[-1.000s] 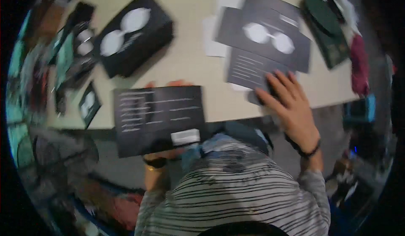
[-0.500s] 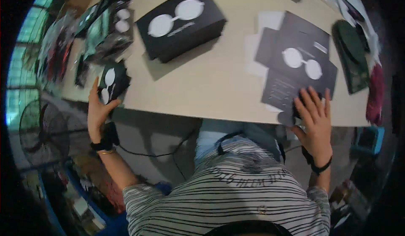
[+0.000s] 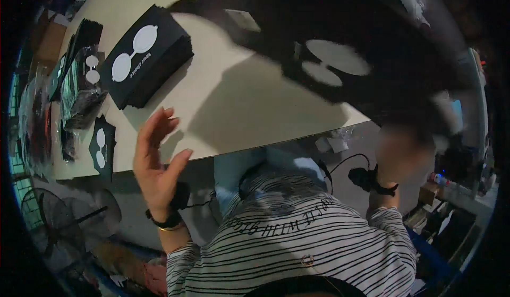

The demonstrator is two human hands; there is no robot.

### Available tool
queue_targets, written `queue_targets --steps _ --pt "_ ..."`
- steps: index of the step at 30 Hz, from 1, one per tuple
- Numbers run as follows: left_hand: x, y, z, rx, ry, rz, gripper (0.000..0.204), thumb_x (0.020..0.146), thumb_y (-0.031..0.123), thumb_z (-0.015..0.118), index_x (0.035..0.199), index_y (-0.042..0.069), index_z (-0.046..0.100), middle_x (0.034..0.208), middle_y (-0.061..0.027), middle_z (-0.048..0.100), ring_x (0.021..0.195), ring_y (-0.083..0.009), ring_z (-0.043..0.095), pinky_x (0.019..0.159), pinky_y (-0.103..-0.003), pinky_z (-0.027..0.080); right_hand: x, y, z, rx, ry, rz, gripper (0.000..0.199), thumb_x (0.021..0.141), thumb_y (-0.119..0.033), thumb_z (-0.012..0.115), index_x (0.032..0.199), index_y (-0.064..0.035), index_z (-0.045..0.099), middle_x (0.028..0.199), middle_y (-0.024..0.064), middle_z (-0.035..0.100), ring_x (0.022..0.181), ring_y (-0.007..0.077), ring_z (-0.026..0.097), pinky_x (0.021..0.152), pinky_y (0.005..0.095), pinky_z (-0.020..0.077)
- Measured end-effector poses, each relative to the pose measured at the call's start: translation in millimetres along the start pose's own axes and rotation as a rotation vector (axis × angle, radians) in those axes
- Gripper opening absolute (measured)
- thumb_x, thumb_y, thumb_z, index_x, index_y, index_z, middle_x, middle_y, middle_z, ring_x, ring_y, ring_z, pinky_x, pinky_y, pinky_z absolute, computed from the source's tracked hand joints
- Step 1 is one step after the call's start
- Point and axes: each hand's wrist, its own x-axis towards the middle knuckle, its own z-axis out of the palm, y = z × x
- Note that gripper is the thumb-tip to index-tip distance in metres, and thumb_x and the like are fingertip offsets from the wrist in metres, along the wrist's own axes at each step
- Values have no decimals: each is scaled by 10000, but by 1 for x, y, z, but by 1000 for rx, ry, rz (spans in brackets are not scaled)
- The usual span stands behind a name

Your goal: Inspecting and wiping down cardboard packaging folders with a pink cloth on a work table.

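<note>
My right hand point(image 3: 404, 153), smeared by motion, grips the lower right part of a black flat cardboard box blank point(image 3: 382, 37) with a white spectacles shape printed on it. The blank is lifted off the table close to the view and hides much of its right side. My left hand point(image 3: 156, 172) is raised over the table's front edge, fingers curved and apart, with nothing in it. Beyond that hand stands a thick stack of black cardboard pieces point(image 3: 151, 69) bearing the same white shape. To its left, a smaller black piece or stack point(image 3: 102, 145) lies at the table edge.
Clear plastic-wrapped packs point(image 3: 79, 98) crowd the table's left end, with a brown carton point(image 3: 50, 39) behind them. A fan point(image 3: 79, 217) stands on the floor at left. Cables run below the pale tabletop point(image 3: 228, 122).
My right hand has picked up the black box blank from the right of the table and raised it. My left hand has left the small black stack. The view has turned rightward.
</note>
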Motion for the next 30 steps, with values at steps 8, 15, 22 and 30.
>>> queue_targets --steps 8,15,22,30 --pt "-18 -37 19 -542 -94 -168 617 903 295 494 1414 -4 322 1350 -157 453 1138 -203 526 963 -330 434 -1 34 -4 -112 -64 334 182 930 -102 578 1097 -33 554 983 39 639 809 91 614 671 218 508" --pt "6 -7 41 -542 -50 -314 381 976 242 486 1245 -28 472 1028 -67 554 765 -78 550 659 -214 445 13 22 22 319 -54 710 181 943 -108 566 1091 -5 549 956 48 669 800 86 646 680 216 525" --pt "8 -17 43 -258 -29 -336 162 876 28 601 1023 39 534 795 34 510 587 -15 406 513 -147 313 16 20 18 328 -120 736 217 969 -161 533 1109 5 548 970 36 652 815 67 612 703 217 497" --pt "11 -19 44 -340 -59 -367 148 890 31 596 1022 28 528 901 -24 601 699 -43 543 553 -173 467 15 26 13 505 54 936 258 954 -204 531 1106 -3 586 927 21 635 803 71 595 697 218 476"
